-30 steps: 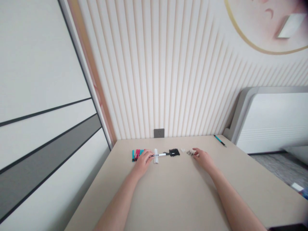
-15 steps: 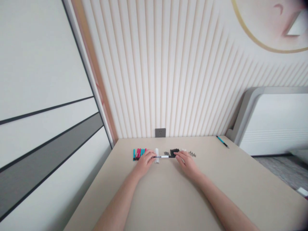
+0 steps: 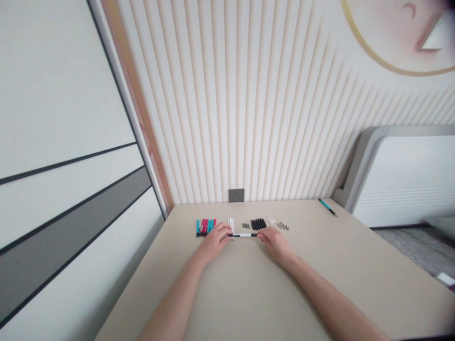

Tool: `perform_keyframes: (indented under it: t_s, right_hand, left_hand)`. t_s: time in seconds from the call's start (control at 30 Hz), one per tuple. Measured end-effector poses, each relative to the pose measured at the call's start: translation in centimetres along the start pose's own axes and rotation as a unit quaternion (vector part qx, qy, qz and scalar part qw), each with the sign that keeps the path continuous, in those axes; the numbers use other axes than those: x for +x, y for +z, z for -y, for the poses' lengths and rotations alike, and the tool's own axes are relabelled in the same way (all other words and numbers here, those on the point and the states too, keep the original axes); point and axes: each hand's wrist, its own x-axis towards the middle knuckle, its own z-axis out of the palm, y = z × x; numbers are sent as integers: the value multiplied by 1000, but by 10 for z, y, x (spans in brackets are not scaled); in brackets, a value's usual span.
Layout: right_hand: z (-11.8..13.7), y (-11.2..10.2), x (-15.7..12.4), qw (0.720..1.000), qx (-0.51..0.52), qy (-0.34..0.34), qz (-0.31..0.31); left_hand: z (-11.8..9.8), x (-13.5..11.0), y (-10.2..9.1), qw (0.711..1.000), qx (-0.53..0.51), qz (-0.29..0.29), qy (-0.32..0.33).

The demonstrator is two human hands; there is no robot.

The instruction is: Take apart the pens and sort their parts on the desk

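Note:
Between my two hands lies a white pen (image 3: pixel 245 235) with black ends, held level from side to side. The fingers of my left hand (image 3: pixel 215 239) are closed on its left end, and those of my right hand (image 3: pixel 276 242) pinch its black right end. Behind the pen are white pen tubes (image 3: pixel 231 222), partly hidden, a small cluster of grey pieces (image 3: pixel 246 226) and a row of black grips (image 3: pixel 258 223). Teal and pink pen barrels (image 3: pixel 206 226) lie by my left hand, some of them covered by it.
Beyond my right hand lie small white pieces (image 3: pixel 271 221) and several metallic cone-shaped tips (image 3: pixel 283 226). A teal and black pen (image 3: pixel 327 208) rests near the table's (image 3: pixel 234 293) far right corner. A ribbed wall with a dark socket (image 3: pixel 236 195) stands behind the table.
Both hands have come slightly nearer to me with the pen still between them. More of the black grips and the small white pieces shows now.

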Motion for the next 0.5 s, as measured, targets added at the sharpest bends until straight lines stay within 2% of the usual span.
perform_keyframes:
  t_s: [0.33,0.5]
  right_hand:
    - [12,-5,-3,995,-74,-59,-25]
    - [20,-2,-5,996,-51,-57,-34]
  left_hand:
    - [3,-1,0,998,55,19,32]
    - [-1,3,-10,983,173,-8,53]
